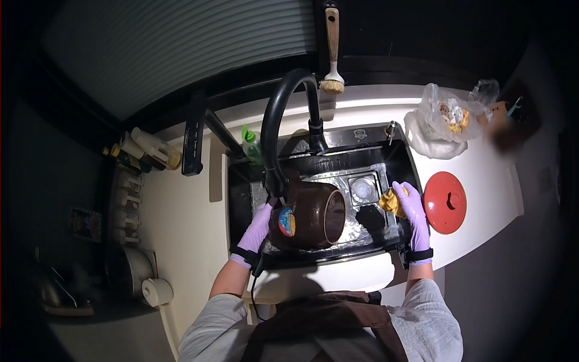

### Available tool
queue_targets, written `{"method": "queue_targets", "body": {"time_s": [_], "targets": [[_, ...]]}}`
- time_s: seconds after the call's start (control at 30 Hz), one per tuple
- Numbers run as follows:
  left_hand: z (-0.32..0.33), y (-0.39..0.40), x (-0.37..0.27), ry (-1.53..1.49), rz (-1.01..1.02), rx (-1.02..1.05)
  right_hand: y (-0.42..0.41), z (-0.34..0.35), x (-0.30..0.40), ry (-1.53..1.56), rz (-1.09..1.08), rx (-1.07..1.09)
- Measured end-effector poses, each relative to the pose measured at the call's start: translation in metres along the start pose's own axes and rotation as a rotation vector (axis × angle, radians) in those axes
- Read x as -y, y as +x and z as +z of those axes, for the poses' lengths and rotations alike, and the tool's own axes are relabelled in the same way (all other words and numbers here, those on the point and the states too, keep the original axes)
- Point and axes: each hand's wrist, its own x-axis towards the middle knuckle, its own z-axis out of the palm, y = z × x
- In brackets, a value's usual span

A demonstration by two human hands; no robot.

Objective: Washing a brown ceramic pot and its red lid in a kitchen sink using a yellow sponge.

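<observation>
My left hand point(258, 226), in a purple glove, is at the base end of a dark brown pot point(312, 216) with a round sticker, just below the spout of the black faucet point(271, 135). The pot lies on its side in the black sink point(231, 217), its mouth turned to the right. The left fingertips are partly hidden behind the faucet head and pot, so their grip is unclear. My right hand point(409, 203), also gloved in purple, holds a crumpled yellow cloth point(392, 203) over the sink's right side, to the right of the drain point(363, 190).
A red lid point(445, 202) lies on the counter right of the sink. Behind it are plastic bags point(445, 122) with scraps. A green pump bottle point(252, 145) stands by the faucet; a wooden-handled brush point(332, 50) hangs above. Bottles and a metal pot point(131, 271) are at left.
</observation>
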Motion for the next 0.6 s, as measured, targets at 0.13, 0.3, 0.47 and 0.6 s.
{"method": "queue_targets", "body": {"time_s": [0.13,0.3,0.47,0.6], "targets": [[-0.008,-0.017,-0.016,0.092,0.134,-0.053,-0.001,0.009,0.000,0.066,0.005,0.033],[0.002,-0.054,-0.044,0.194,0.177,-0.155,0.010,0.027,-0.013,0.137,0.000,0.111],[-0.008,-0.069,-0.048,0.332,0.298,-0.227,0.011,0.060,0.001,0.045,-0.002,0.246],[-0.011,-0.080,-0.052,0.317,0.284,-0.235,0.020,0.077,-0.009,0.036,0.008,0.270]]}}
